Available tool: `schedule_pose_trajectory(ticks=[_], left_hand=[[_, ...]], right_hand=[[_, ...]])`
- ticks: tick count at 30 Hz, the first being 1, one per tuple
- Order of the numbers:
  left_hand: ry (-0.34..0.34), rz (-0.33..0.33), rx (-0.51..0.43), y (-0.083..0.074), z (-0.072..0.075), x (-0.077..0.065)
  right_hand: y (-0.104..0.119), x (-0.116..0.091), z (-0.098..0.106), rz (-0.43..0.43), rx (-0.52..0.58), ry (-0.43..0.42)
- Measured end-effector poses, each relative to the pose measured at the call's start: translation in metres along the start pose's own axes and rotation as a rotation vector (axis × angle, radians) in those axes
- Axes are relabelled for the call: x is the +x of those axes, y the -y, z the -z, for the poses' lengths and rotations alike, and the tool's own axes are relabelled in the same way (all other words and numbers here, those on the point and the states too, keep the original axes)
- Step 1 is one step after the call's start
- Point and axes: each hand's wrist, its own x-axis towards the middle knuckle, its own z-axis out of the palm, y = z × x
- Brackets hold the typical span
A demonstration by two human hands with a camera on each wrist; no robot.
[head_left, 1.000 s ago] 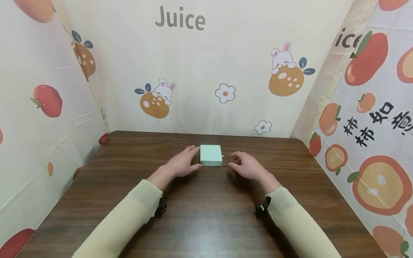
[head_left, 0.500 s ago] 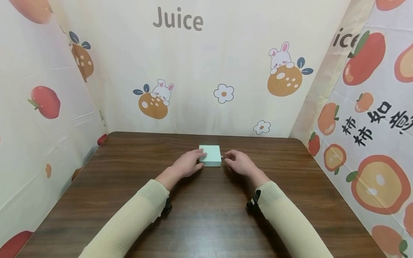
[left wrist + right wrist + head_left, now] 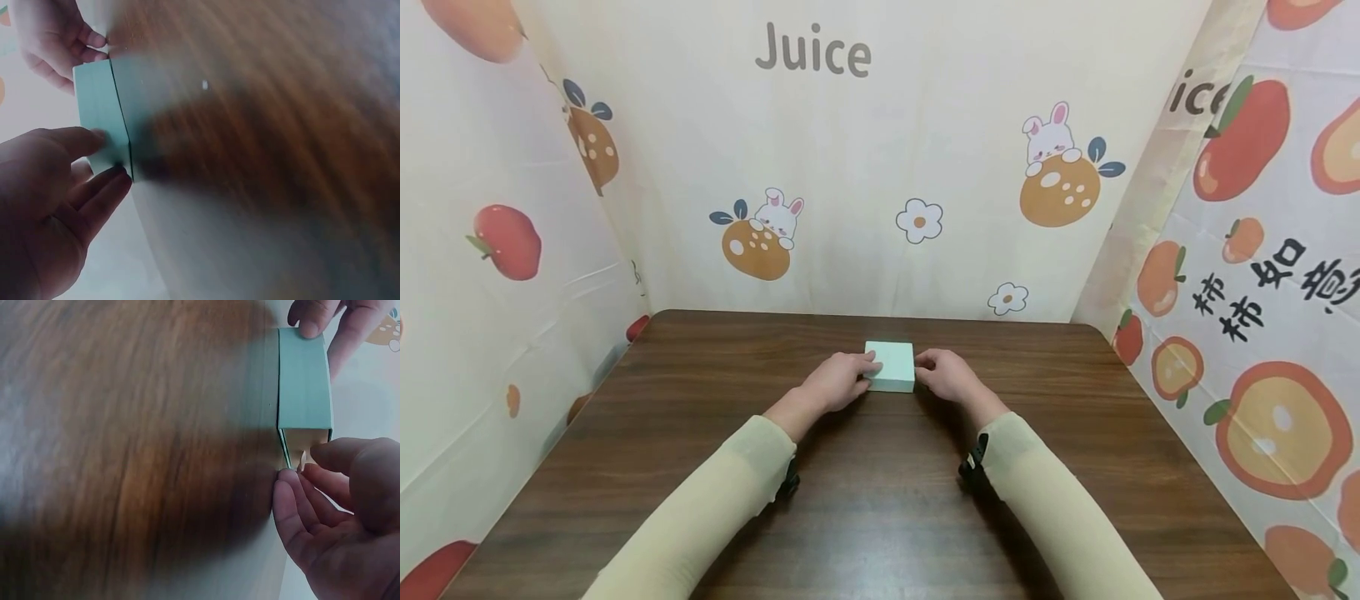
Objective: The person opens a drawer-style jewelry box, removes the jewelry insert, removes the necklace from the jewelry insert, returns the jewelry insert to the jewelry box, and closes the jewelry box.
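A small mint-green box (image 3: 893, 367) lies flat toward the far side of the table. My left hand (image 3: 838, 381) grips its left end, a finger on top and the thumb at the near side. At the opposite end is my right hand (image 3: 950, 377), pinching a small pale pull tab (image 3: 304, 460) between thumb and forefinger. In the right wrist view, the box's end shows a pale beige face inside the green sleeve. Fingers hide part of that end. The left wrist view shows the box's long green side (image 3: 100, 106) between both hands.
The dark wood table (image 3: 880, 517) extends around the box to its rounded far corners. A fruit-and-rabbit printed curtain (image 3: 850, 142) hangs behind it, with more printed cloth on both sides. Black straps (image 3: 976, 457) sit at the sleeve cuffs.
My left hand has come in from beside the box and now holds its left end. The right hand has moved left to the box's right end and taken hold of the tab.
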Motion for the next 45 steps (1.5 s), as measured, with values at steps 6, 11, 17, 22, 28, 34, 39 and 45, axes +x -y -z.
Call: schedule_pose_trajectory(ticks=[6, 11, 17, 22, 28, 34, 39, 45], left_hand=[[0.004, 0.018, 0.013, -0.0043, 0.0009, 0.0005], [0.007, 0.021, 0.026, -0.0058, 0.0016, 0.0019], [0.0, 0.015, 0.019, -0.0057, 0.0025, 0.0037], [-0.005, 0.014, 0.015, -0.0065, 0.0031, 0.0028], [-0.008, 0.01, 0.0, -0.0052, 0.0013, 0.0016], [-0.009, 0.013, -0.018, -0.0042, 0.0, 0.0013], [-0.007, 0.026, -0.029, -0.0034, -0.0011, 0.0016], [-0.01, 0.033, -0.036, -0.0032, -0.0018, 0.0022]], right_hand=[[0.0031, 0.0031, -0.0015, -0.005, -0.028, -0.014], [0.0041, 0.0052, -0.0023, -0.032, -0.037, -0.025], [0.0067, 0.0064, -0.0031, -0.083, -0.064, -0.047], [0.0084, 0.0069, -0.0044, -0.092, -0.086, -0.055], [0.0091, 0.0066, -0.0057, -0.093, -0.087, -0.054], [0.0083, 0.0061, -0.0057, -0.1, -0.077, -0.055], [0.0077, 0.0064, -0.0046, -0.106, -0.063, -0.055], [0.009, 0.0061, -0.0029, -0.106, -0.065, -0.048]])
